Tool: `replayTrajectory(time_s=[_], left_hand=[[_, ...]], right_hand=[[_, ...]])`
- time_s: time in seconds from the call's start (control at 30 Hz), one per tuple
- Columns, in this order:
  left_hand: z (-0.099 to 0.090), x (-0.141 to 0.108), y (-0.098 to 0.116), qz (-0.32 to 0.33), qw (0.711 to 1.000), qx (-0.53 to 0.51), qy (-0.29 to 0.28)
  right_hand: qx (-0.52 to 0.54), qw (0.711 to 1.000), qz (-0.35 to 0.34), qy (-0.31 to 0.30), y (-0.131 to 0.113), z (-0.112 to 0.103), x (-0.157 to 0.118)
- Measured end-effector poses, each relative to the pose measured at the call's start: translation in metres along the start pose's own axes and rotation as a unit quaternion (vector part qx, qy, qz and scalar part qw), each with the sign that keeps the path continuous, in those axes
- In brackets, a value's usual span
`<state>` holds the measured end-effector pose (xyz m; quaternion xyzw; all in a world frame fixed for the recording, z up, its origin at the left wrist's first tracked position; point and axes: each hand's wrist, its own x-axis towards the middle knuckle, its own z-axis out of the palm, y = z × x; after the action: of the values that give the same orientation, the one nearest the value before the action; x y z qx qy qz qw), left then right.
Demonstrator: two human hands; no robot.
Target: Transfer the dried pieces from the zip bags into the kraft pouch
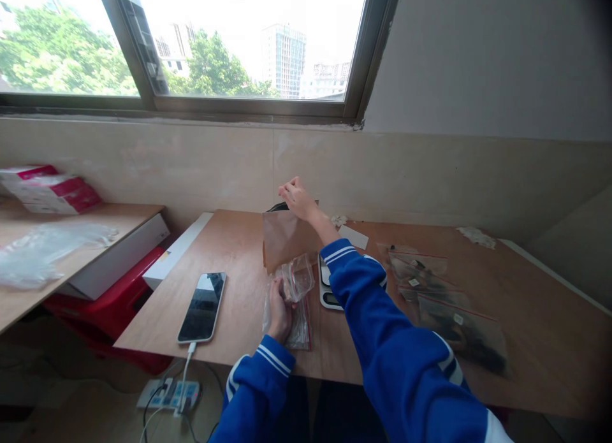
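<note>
My left hand [280, 312] is wrapped round a small clear zip bag [302, 276], whose contents I cannot make out. Beneath it, flat clear zip bags [300, 331] with a red seal line lie on the table. My right hand [297, 199] is raised over the top of a standing brown paper bag [287, 239], fingers bent together; whatever they may hold is too small to tell. Something dark [277, 207] shows at the paper bag's mouth. Under my right forearm sits a white digital scale [329, 299], partly hidden by the sleeve.
Left of my hands lies a phone [203, 308] on a charging cable. Zip bags with dark contents [461, 331] lie at right. A white card [354, 237] is behind the scale. A red stool [115, 303] and power strip [168, 393] stand below the table's left edge.
</note>
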<state>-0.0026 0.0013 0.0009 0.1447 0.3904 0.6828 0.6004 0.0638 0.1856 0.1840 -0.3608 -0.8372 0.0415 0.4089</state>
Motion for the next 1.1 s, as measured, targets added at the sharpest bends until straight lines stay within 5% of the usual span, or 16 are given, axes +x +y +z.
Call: replayTrajectory(time_s=[0.17, 0.3, 0.53, 0.77, 0.93, 1.1], left_hand=[[0.004, -0.003, 0.004, 0.001, 1.0, -0.009, 0.002], [0.004, -0.003, 0.004, -0.017, 1.0, -0.016, -0.02], [0.0, -0.004, 0.003, -0.032, 0.996, -0.025, -0.077], [-0.002, -0.008, 0.006, -0.013, 0.99, -0.03, -0.141], [-0.001, -0.005, 0.002, -0.007, 0.989, -0.019, -0.147], [0.0, -0.001, -0.002, 0.019, 0.994, -0.013, -0.106]], right_hand=[[0.026, 0.996, 0.012, 0.085, -0.017, -0.019, -0.03], [0.121, 0.972, 0.103, 0.175, -0.048, -0.023, -0.09], [0.209, 0.955, 0.209, -0.017, -0.065, 0.004, -0.188], [0.298, 0.91, 0.283, -0.053, -0.035, 0.008, -0.201], [0.303, 0.88, 0.365, -0.011, -0.022, 0.014, -0.201], [0.343, 0.883, 0.31, -0.076, -0.028, 0.016, -0.197]])
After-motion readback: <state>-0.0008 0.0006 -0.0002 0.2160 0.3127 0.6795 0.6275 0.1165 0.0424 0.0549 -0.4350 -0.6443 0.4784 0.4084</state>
